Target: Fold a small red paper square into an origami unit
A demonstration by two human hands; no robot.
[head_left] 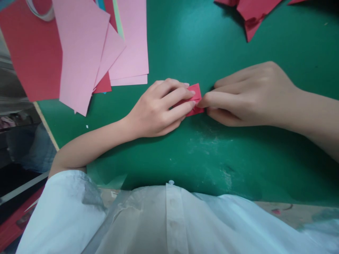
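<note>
A small folded piece of red paper lies on the green table, partly covered by my fingers. My left hand rests over its left part, fingertips pressing it down against the tabletop. From the right, my right hand has its fingers curled in, with the thumb and index finger pinching at the paper's right edge. The underside of the paper and its inner folds are hidden.
Pink paper sheets and red sheets overlap at the upper left, with a white ring-shaped roll on them. Folded red paper lies at the top right. The green table's left edge runs beside my left arm.
</note>
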